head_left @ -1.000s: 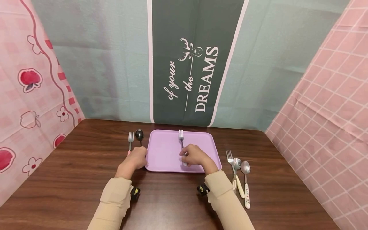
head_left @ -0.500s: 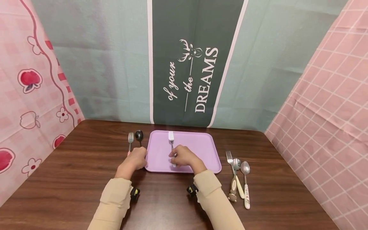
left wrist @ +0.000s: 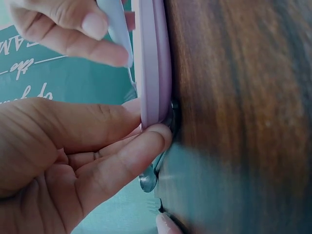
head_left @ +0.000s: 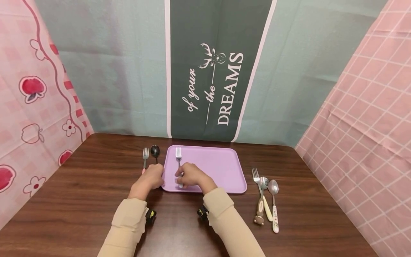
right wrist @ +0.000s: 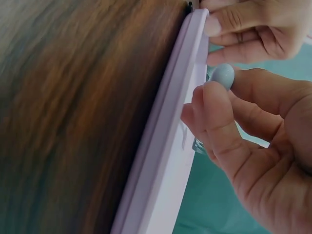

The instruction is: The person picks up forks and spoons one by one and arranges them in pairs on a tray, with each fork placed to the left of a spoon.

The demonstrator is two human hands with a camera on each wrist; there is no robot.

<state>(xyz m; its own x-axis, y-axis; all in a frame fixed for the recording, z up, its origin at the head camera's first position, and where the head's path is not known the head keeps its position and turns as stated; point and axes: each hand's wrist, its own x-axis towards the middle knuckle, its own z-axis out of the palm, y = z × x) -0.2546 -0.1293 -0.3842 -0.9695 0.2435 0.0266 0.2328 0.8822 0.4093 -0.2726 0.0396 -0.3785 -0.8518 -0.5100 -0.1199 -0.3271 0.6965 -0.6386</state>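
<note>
The right hand (head_left: 192, 175) grips a fork (head_left: 178, 153) over the left part of a purple tray (head_left: 218, 167); the left hand (head_left: 151, 176) pinches the tray's left edge.

Nearest, at right, lies a white-handled spoon (head_left: 274, 207) with coloured marks too small to read; beside it, a brown-handled spoon (head_left: 260, 203) with an animal-head end crosses a cream-handled fork (head_left: 255, 175), and its oval label is also unreadable. The gripped fork has a smooth pale handle, rounded at the end, and a shiny metal head with tines pointing away from the person; I cannot tell if it touches the tray. The tray is plain, with rounded corners and raised rim. To its left, a pink-handled fork (head_left: 146, 154) and a black spoon (head_left: 155, 151) lie on the table (head_left: 179, 221). Farthest, a cloth (head_left: 212, 21) shows a deer head and white sideways words: "of your", "the", "DREAMS".
</note>
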